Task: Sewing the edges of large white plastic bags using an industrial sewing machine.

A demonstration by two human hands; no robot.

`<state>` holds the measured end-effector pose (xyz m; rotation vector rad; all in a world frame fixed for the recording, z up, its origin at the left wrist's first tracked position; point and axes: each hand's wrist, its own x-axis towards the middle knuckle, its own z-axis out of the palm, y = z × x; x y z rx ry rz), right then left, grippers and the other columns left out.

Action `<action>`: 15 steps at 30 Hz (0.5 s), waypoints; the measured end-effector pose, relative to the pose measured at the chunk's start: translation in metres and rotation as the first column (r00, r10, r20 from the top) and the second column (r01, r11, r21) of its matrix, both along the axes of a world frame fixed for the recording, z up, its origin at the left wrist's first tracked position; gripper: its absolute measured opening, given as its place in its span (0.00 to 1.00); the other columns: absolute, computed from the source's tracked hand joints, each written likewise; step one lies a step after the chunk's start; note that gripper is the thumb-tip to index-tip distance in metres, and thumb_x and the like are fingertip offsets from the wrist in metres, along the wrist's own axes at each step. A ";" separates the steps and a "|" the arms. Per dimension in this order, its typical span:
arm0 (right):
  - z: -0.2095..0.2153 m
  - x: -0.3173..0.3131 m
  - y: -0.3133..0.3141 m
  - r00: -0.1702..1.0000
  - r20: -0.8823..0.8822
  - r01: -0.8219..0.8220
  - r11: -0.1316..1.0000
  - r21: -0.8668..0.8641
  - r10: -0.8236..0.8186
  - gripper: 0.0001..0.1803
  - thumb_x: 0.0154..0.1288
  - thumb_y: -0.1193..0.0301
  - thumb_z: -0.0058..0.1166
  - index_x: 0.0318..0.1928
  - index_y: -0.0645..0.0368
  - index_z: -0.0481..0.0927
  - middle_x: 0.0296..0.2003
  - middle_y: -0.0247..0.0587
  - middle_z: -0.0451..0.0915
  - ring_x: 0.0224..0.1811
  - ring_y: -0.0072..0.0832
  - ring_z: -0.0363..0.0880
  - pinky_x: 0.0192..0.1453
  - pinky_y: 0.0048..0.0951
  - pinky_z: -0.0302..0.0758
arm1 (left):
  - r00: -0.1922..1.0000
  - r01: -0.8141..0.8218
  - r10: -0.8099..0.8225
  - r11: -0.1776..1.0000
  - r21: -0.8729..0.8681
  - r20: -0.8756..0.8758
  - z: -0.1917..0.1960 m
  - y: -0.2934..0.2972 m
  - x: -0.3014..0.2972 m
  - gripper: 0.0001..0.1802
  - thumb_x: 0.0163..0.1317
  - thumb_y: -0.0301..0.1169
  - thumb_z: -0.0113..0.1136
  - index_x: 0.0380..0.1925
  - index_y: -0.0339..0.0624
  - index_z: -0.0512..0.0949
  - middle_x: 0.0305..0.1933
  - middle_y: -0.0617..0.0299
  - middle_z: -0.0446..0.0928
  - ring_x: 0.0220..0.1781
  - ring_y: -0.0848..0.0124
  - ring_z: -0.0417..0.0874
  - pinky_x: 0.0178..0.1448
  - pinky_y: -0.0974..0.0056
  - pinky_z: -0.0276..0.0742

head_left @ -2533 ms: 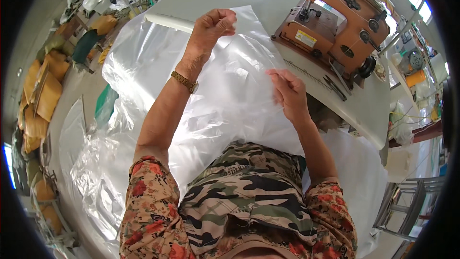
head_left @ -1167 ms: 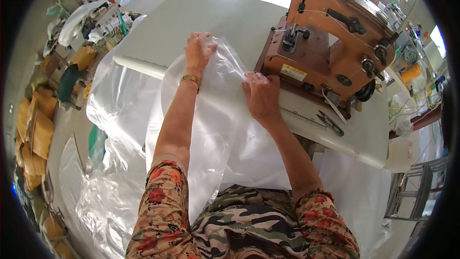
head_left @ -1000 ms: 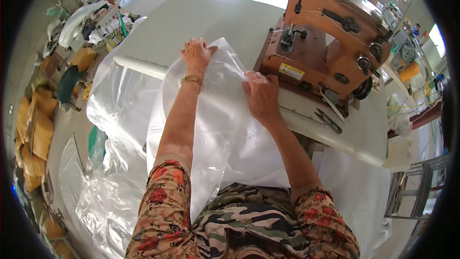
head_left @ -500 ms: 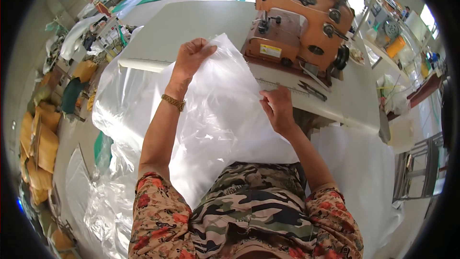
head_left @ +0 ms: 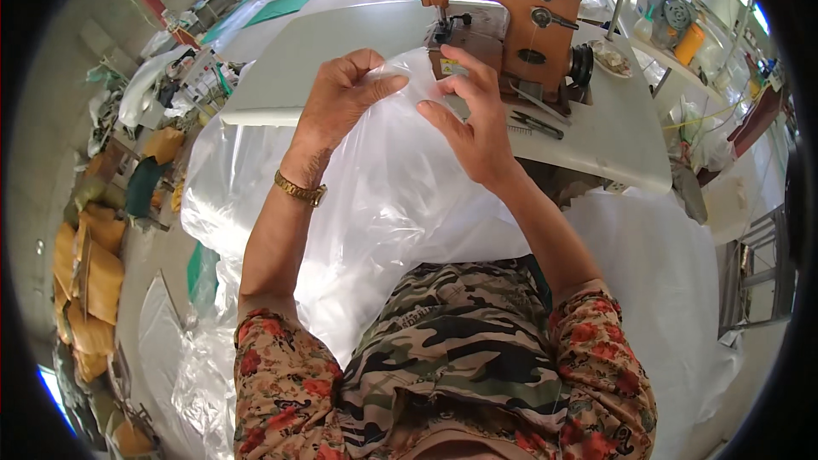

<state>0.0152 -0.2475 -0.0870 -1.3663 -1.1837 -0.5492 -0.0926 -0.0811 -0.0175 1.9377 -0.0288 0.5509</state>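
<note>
My left hand (head_left: pixel 345 98) is closed on the upper edge of a white translucent plastic sheet (head_left: pixel 392 170), pinching it between thumb and fingers. The sheet drapes from there over the table edge and down across my lap. Just to the right, my right hand (head_left: pixel 475 119) is raised with thumb and fingers apart, close to the sheet's top corner; whether a fingertip touches it I cannot tell. Behind that hand stands a brown sewing machine (head_left: pixel 558 34), its needle area just beyond my fingertips.
A pair of thread snips (head_left: pixel 538 124) lies on the pale sewing table (head_left: pixel 311 55), right of my right hand. More white sheeting (head_left: pixel 639 290) hangs at my right. Yellow-brown bundles (head_left: pixel 94 264) are piled on the left, and a small dish (head_left: pixel 611 60) sits beyond the machine's handwheel.
My right hand has moved up and left toward the sheet's top corner, and its fingers have spread. My left hand keeps its pinch. The view has shifted, with the machine now farther left and higher.
</note>
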 end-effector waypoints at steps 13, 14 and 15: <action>0.022 -0.002 -0.007 0.711 -0.517 -0.367 0.879 0.306 0.477 0.12 0.64 0.69 0.64 0.34 0.67 0.79 0.50 0.44 0.80 0.40 0.16 0.77 0.41 0.19 0.72 | 0.995 0.089 -0.086 0.994 -0.059 0.039 0.000 -0.027 -0.004 0.10 0.64 0.34 0.67 0.32 0.38 0.81 0.28 0.76 0.74 0.31 0.86 0.67 0.35 0.76 0.63; 0.022 -0.004 -0.009 0.696 -0.561 -0.359 0.894 0.269 0.448 0.12 0.65 0.68 0.63 0.34 0.66 0.79 0.45 0.41 0.81 0.38 0.16 0.76 0.41 0.19 0.72 | 0.995 0.083 -0.083 0.996 -0.016 0.047 0.000 -0.028 -0.004 0.11 0.66 0.35 0.65 0.31 0.38 0.80 0.27 0.77 0.72 0.30 0.86 0.65 0.34 0.76 0.61; 0.022 -0.006 -0.011 0.670 -0.629 -0.332 0.916 0.223 0.396 0.12 0.66 0.68 0.63 0.35 0.65 0.79 0.40 0.37 0.81 0.37 0.15 0.76 0.41 0.19 0.71 | 0.996 0.070 -0.071 0.997 0.026 0.062 0.000 -0.029 -0.003 0.13 0.67 0.36 0.64 0.29 0.38 0.80 0.26 0.77 0.70 0.29 0.86 0.63 0.33 0.76 0.59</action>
